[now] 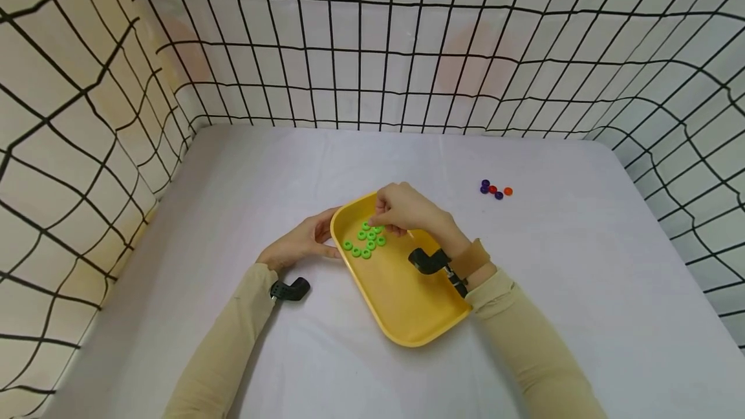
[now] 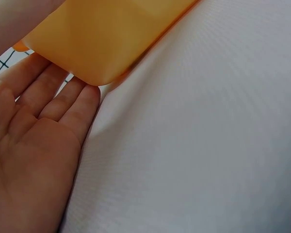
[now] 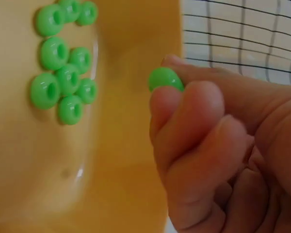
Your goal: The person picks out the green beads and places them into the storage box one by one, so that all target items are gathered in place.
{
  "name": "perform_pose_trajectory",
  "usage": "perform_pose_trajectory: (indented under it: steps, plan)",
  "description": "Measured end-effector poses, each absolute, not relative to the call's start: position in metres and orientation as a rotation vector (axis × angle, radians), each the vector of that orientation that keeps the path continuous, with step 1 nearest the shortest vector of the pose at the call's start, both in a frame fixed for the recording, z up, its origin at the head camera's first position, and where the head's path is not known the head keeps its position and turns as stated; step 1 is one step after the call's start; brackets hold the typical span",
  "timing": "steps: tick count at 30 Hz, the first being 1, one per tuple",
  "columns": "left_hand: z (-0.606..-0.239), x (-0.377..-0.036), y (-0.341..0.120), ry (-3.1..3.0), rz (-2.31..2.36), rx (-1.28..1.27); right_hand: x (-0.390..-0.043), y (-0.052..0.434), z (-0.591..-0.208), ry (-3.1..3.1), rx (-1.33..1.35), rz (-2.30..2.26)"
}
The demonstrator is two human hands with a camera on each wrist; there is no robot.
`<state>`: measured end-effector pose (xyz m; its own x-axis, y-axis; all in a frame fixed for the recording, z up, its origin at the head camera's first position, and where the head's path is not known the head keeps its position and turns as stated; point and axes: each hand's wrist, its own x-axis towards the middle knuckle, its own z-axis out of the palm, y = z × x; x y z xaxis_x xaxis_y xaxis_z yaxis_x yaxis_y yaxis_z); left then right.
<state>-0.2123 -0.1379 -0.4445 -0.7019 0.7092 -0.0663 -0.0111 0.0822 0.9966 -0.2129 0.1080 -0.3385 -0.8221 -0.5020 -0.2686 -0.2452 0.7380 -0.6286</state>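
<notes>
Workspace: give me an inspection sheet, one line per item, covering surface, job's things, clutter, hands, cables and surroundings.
Surface: pale tabletop, smooth cloth-like cover.
Job's things: yellow tray lying at an angle; cluster of green beads in its far end; one more green bead held above the tray.
Clutter: small group of purple, red and orange beads lying on the table, apart from the tray on the right.
Hands: left hand with straight fingers against the tray's outer corner; right hand pinches the single green bead.
Cables: nothing seen; a black camera mount sits at each wrist.
Surroundings: black wire grid panels over pale backing on three sides.
</notes>
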Motion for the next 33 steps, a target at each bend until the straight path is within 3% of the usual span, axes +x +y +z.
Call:
perform_pose_trajectory:
  steps: [9,33]
  plan:
    - [-0.443,-0.213,-0.138,1.8,1.679,0.713,-0.217,0.1,-0.349,2.529,-0.559,-0.583]
    - [-0.442,-0.212,-0.137,1.772,1.706,0.692,-0.219,0.099,-0.359,2.486,-0.576,-0.467]
